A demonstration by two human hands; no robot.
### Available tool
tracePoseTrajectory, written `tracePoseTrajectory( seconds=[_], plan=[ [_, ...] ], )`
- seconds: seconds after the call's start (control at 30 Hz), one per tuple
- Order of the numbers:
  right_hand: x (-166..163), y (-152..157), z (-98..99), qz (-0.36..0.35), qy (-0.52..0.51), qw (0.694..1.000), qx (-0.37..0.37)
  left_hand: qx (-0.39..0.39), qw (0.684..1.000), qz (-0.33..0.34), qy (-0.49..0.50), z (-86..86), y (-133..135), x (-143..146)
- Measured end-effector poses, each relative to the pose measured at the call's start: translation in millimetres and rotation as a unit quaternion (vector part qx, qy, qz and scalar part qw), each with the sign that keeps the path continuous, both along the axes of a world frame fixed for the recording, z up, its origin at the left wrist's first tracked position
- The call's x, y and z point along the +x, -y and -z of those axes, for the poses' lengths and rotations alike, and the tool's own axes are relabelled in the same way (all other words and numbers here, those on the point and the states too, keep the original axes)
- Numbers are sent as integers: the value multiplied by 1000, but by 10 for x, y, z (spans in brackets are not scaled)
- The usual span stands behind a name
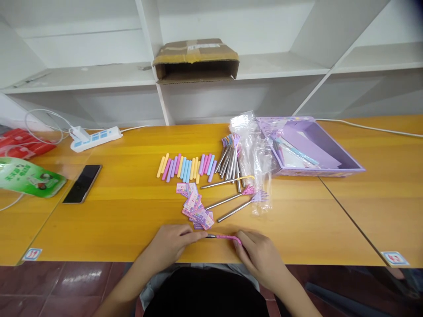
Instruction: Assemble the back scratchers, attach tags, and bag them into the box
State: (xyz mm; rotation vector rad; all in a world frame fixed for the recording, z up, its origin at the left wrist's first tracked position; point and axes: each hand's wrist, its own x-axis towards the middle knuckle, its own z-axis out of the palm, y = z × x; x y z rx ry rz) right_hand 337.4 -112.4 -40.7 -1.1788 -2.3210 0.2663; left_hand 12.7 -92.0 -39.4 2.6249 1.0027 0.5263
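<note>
A back scratcher with a pink head and a metal rod spans the space between my hands, just above the table's front edge. My left hand pinches its metal end, and my right hand grips the pink end, covering its tip. Beyond them lie loose back scratchers, one with a purple hand, one with a pink hand and one with a yellow end. A pile of metal-rod scratchers lies farther back. Printed cards are heaped ahead of my left hand. Coloured handle sleeves form a row.
Clear plastic bags lie beside an open purple box holding packed items. At left are a phone, a green pouch and a power strip. A cardboard box sits on the white shelf behind.
</note>
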Motion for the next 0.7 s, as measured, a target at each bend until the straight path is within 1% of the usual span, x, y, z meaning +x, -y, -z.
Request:
tracePoseTrajectory(
  seconds=[0.07, 0.13, 0.23, 0.3, 0.33, 0.4, 0.47, 0.53, 0.6, 0.7],
  plan=[
    [0, -3, -26, -8, 13, 1000, 12, 6, 1000, 0, -10, 20, 21, -14],
    [10, -4, -59, -17, 27, 999, 23, -4, 1000, 6, -24, -2, 41, -44],
    [163, -8, -95, -8, 35, 999, 33, -27, 999, 6, -42, -128, 48, -210],
    [455, -16, -87, 29, 32, 999, 33, -42, 998, -9, -38, -260, 42, -447],
    [667, -21, -71, 56, 27, 998, 29, -50, 998, -17, -30, -331, 42, -602],
    [1186, -31, -15, 132, 16, 991, 12, -84, 995, -41, -23, -467, 58, -951],
    [1727, -37, 60, 191, 7, 981, -46, -113, 991, -66, -18, -565, 99, -1282],
    [2158, -39, 139, 284, -3, 955, -79, -148, 986, -79, -15, -605, 150, -1521],
    [2408, -45, 212, 334, -12, 937, -99, -183, 978, -94, -19, -590, 191, -1638],
    [2509, -67, 294, 365, -35, 925, -101, -221, 969, -106, -16, -522, 201, -1661]
  ],
)
